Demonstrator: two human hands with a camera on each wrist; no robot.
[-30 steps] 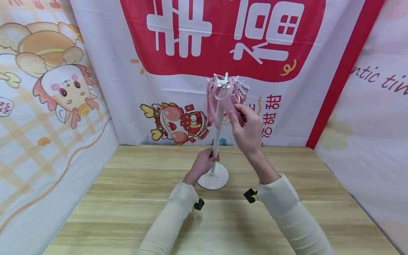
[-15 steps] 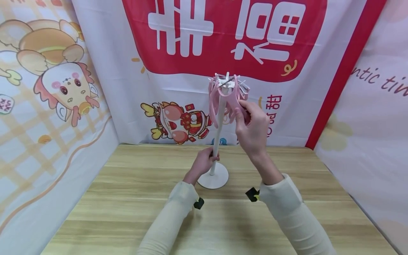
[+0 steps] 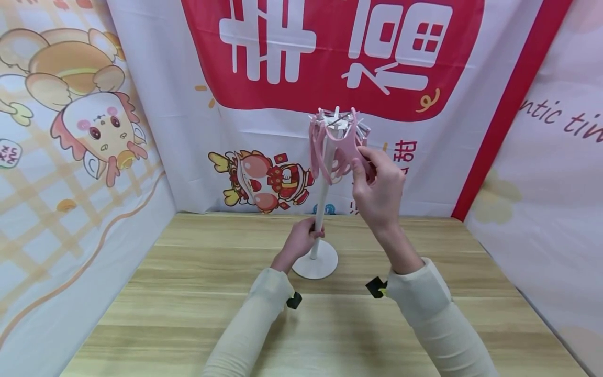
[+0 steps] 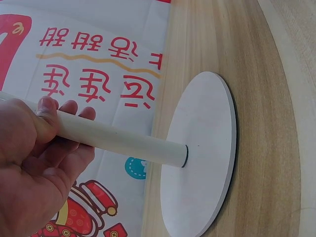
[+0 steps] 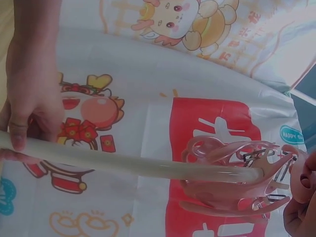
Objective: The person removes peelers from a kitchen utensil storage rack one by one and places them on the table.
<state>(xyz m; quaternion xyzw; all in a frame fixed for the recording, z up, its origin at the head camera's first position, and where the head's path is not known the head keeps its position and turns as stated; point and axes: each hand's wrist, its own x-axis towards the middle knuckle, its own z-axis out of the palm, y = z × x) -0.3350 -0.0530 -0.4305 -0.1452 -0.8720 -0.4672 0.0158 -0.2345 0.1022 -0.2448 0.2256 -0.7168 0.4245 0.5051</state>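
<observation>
A white hanging stand rises on a slim pole (image 3: 321, 201) from a round base (image 4: 197, 197) on the table. My left hand (image 3: 298, 242) grips the pole low down, thumb and fingers wrapped around it. At the top, short white prongs (image 3: 337, 118) carry several pink Y-shaped peelers (image 5: 217, 190) with metal blades, handles hanging down. With thumb and fingers, my right hand (image 3: 380, 193) pinches the handle of a pink peeler (image 3: 346, 145) on the near right side; its blade end is up at the prongs. The lower handle is partly hidden by my fingers.
The stand is on a wood-grain table (image 3: 198, 314). A printed cloth backdrop (image 3: 188, 173) hangs close behind it, with more printed cloth at both sides. Dark wrist-worn devices (image 3: 376, 287) sit at both cuffs.
My right hand has shifted slightly to the right, and the peeler's fork end has moved right and up against the prongs. My left hand and the base have stayed put.
</observation>
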